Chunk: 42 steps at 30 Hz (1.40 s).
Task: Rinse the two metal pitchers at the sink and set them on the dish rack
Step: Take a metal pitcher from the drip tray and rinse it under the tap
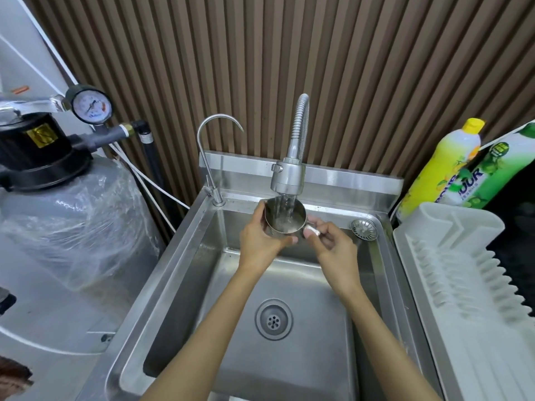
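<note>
Right under the spray head [288, 176], the left hand [260, 241] wraps the body of a steel pitcher [285, 218], fingers curled round its near side. The right hand [330, 241] pinches the pitcher's handle [312, 229] between thumb and fingertips, so both hands are closed on the one vessel. It is held upright, mouth up, over the back of the sink [185, 256], and water streams from the spray head straight into it.

Only this one pitcher shows; I cannot see a second.

Below the hands the steel basin is wet and bare, with the round drain [273, 319] in its floor. A loose strainer [364, 229] lies on the sink's back right ledge, near the right hand. At the back left corner stands a thin gooseneck tap [212, 157], apart from the flexible hose [301, 120] that feeds the spray head.

Just right of the sink sits a white plastic dish rack [463, 273], its ribs holding nothing. Behind it stand a yellow soap bottle [443, 166] and a green bottle [498, 169], leaning side by side against the wall.

Left of the sink is a grey tank [72, 227] wrapped in clear plastic, capped by a black valve head [37, 146] with a pressure gauge [91, 107]. White tubes [150, 183] run from it toward the sink. The wall [376, 68] behind is brown vertical slats.
</note>
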### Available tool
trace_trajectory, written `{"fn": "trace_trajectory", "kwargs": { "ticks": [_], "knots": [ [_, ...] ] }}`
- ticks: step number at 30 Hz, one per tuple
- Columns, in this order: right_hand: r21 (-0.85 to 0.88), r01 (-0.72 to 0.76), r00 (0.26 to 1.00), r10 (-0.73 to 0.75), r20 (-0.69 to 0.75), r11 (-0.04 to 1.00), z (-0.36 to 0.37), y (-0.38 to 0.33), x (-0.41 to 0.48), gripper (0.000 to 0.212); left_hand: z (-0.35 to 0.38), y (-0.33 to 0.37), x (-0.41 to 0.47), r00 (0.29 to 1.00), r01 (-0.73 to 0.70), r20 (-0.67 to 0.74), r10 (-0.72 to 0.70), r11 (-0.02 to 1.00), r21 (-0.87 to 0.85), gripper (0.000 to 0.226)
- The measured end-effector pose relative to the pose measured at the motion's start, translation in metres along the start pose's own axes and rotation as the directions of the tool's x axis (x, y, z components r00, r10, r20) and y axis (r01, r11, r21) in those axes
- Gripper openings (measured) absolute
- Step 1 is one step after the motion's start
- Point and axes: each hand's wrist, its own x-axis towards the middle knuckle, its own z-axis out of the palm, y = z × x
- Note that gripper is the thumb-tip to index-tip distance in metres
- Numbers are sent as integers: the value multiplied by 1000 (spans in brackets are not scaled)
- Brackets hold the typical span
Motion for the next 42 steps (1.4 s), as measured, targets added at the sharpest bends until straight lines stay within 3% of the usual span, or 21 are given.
{"fn": "trace_trajectory", "kwargs": {
  "ticks": [4,7,9,11,13,15,17,19,21,23,26,28,30,31,33,35,37,39,42],
  "knots": [
    [342,-286,955,234,185,895,6,22,-3,16,-3,7,-18,987,-61,-126,104,950,307,89],
    [271,-402,909,347,229,874,0,21,-3,23,-5,-6,-26,991,72,-134,14,784,617,81],
    [42,-360,928,353,124,932,-3,12,1,22,-6,-16,-26,992,114,-105,-67,834,540,75],
    [-299,-192,979,204,10,935,-4,-2,5,23,-3,-22,-28,981,193,-35,-191,938,289,59],
    [-378,-55,998,55,-12,924,-1,-11,3,23,2,-24,-24,970,239,28,-241,968,78,55],
    [-201,-4,1000,2,-10,980,2,-9,1,22,7,-27,-16,978,210,10,-210,976,-62,64],
    [108,-76,997,73,37,991,3,0,-1,23,6,-21,-9,994,98,-38,-101,993,-63,83],
    [456,-264,962,202,182,850,7,14,-1,25,2,-11,-9,996,-11,-87,17,998,67,89],
    [576,-423,906,305,294,700,11,25,-1,19,1,-4,-15,983,-66,-147,106,965,254,90],
    [512,-479,878,369,306,713,12,26,-2,12,2,-5,-24,974,32,-219,62,916,400,94],
    [259,-454,890,422,171,853,6,14,4,16,3,-20,-29,969,185,-220,-114,924,334,91],
    [-71,-299,953,302,27,952,0,2,9,22,3,-28,-27,971,219,-115,-210,973,72,70],
    [-445,-81,996,87,-7,892,0,-10,9,22,6,-29,-25,956,293,73,-284,929,-228,44],
    [-509,2,1000,-4,-2,861,0,-13,7,17,6,-28,-22,954,297,133,-268,904,-308,45],
    [-389,54,998,-57,2,920,2,-10,5,8,6,-24,-13,969,239,145,-198,897,-371,60],
    [-152,-13,1000,15,13,988,3,0,3,3,4,-19,-2,992,125,54,-114,944,-306,79],
    [42,-151,985,147,86,988,7,9,-1,14,-2,-10,0,999,-6,-40,2,996,-92,89],
    [262,-312,945,270,186,913,11,17,-5,17,-6,-7,-4,994,-90,-52,98,987,132,92],
    [309,-367,926,311,216,878,7,16,-6,15,-10,-5,-16,995,-23,-87,56,938,346,95]
  ]
}}
